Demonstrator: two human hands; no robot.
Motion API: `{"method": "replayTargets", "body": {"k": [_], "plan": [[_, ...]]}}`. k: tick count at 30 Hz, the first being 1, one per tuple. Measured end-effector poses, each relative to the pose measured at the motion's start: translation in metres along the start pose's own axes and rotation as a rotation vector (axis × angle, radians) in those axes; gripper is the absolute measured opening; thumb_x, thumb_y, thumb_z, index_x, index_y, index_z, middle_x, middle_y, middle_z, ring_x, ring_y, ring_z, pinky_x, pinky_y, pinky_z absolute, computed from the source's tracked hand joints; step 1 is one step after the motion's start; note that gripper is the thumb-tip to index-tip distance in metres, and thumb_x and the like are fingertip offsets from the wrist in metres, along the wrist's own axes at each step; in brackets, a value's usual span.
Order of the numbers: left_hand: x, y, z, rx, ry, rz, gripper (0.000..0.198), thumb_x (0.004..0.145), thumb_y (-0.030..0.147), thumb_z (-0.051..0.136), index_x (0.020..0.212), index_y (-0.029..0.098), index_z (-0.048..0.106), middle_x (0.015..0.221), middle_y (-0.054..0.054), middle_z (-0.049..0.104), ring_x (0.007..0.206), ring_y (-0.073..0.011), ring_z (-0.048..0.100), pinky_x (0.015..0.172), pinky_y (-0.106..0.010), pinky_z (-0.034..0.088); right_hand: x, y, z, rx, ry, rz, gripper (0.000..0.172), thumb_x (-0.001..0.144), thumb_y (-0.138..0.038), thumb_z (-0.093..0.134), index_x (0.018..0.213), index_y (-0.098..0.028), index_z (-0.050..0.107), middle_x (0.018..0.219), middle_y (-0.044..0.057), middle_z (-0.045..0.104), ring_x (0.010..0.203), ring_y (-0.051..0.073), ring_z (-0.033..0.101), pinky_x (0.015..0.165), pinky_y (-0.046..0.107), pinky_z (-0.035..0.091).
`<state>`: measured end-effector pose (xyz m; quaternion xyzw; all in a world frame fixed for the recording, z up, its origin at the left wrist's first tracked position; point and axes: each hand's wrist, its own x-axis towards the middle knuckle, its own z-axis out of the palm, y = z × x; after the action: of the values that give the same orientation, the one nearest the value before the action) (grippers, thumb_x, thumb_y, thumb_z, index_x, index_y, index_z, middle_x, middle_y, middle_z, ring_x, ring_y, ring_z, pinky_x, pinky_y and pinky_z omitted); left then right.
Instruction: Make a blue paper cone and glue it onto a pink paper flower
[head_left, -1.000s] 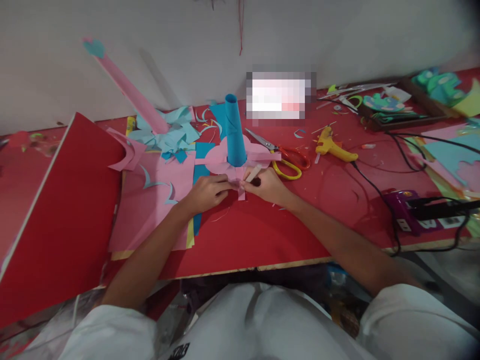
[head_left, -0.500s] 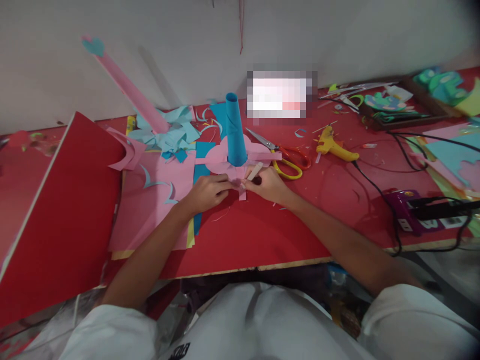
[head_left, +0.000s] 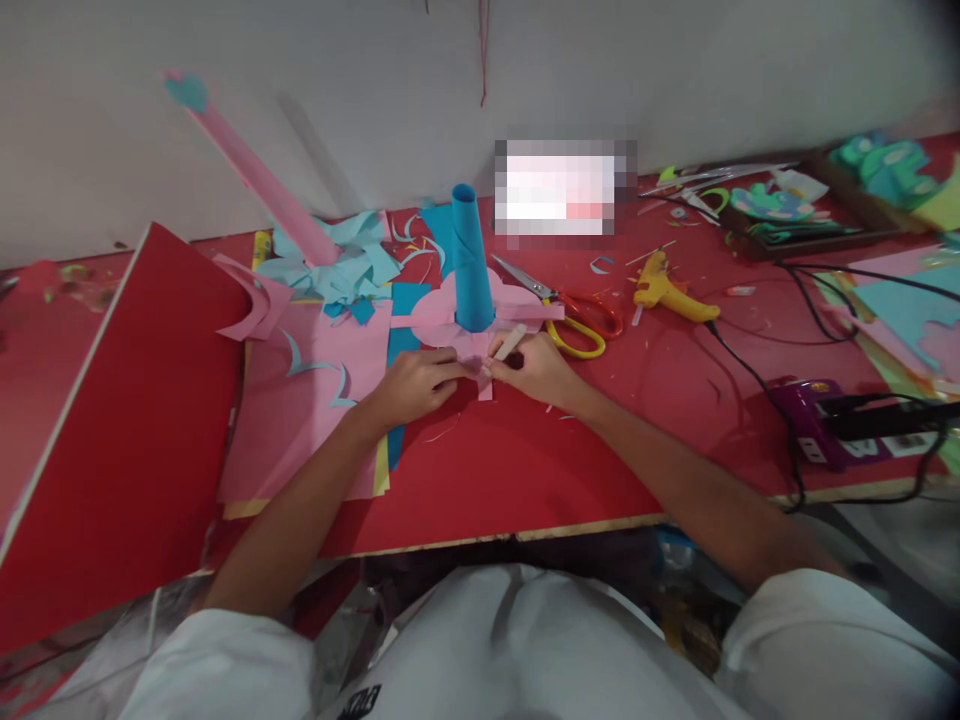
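Observation:
A blue paper tube [head_left: 472, 265] stands upright on a pink scalloped paper piece [head_left: 435, 302], which has pink strips sticking out at its sides and front. My right hand [head_left: 536, 370] is closed around a pale, pen-like stick [head_left: 511, 343], its fingertips at the front pink strip [head_left: 485, 388]. From the other side, my left hand [head_left: 424, 385] touches the same strip with its fingers pressed together; what lies between them is too small to make out. Scissors [head_left: 577, 322] with red and yellow handles lie just right of the pink piece.
A yellow glue gun [head_left: 667, 290] with a black cable lies to the right, near a purple box [head_left: 806, 425]. Left are blue scraps [head_left: 360, 255], pink sheets [head_left: 285, 430], a leaning pink tube [head_left: 262, 180] and a tilted red board [head_left: 135, 430]. A tray [head_left: 840, 242] stands back right.

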<state>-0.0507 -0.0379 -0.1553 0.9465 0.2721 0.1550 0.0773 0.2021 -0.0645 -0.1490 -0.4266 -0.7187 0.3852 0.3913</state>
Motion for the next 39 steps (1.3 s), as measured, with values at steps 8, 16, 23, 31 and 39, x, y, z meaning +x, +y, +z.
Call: {"method": "replayTargets", "body": {"k": [8,16,23,31,39], "plan": [[0.0,0.0,-0.002,0.006,-0.015,0.0,0.041,0.095,0.01,0.049,0.117,0.025,0.081,0.097,-0.004,0.075,0.083,-0.0156,0.07,0.069,-0.026,0.048,0.0,0.001,0.0,-0.016,-0.008,0.031,0.018,0.09,-0.035,0.063,0.078,-0.022,0.059,0.068,-0.001,0.063,0.061,0.014,0.053,0.066,0.031,0.042],[0.0,0.001,-0.001,-0.013,-0.005,-0.013,0.041,0.095,0.01,0.05,0.115,0.026,0.081,0.096,-0.005,0.075,0.083,-0.0162,0.069,0.068,-0.027,0.049,0.001,0.004,0.001,-0.025,0.011,0.032,0.018,0.088,-0.036,0.064,0.077,-0.022,0.061,0.069,-0.001,0.066,0.063,0.014,0.055,0.064,0.031,0.042],[0.001,0.0,-0.002,0.008,-0.029,-0.019,0.041,0.095,0.011,0.05,0.117,0.026,0.081,0.099,-0.004,0.077,0.085,-0.0159,0.07,0.068,-0.026,0.048,0.001,0.002,0.0,-0.003,-0.014,0.014,0.024,0.092,-0.041,0.065,0.079,-0.021,0.064,0.072,0.0,0.068,0.064,0.015,0.059,0.063,0.03,0.042],[0.007,0.008,-0.013,-0.144,0.325,-0.213,0.028,0.107,0.024,0.048,0.119,0.021,0.073,0.101,-0.008,0.074,0.086,-0.017,0.07,0.079,-0.03,0.057,-0.004,0.0,0.001,0.108,0.3,0.022,0.025,0.096,-0.044,0.064,0.083,-0.023,0.062,0.066,-0.002,0.061,0.056,0.013,0.052,0.056,0.03,0.04],[0.073,-0.012,-0.05,-0.502,0.386,-0.201,0.075,0.098,0.054,0.072,0.162,0.029,0.041,0.157,-0.013,0.059,0.141,-0.0274,0.062,0.116,-0.043,0.054,-0.002,-0.001,-0.001,0.172,0.53,-0.006,0.037,0.098,-0.061,0.063,0.086,-0.027,0.055,0.065,-0.003,0.054,0.055,0.015,0.052,0.055,0.033,0.043]]}}
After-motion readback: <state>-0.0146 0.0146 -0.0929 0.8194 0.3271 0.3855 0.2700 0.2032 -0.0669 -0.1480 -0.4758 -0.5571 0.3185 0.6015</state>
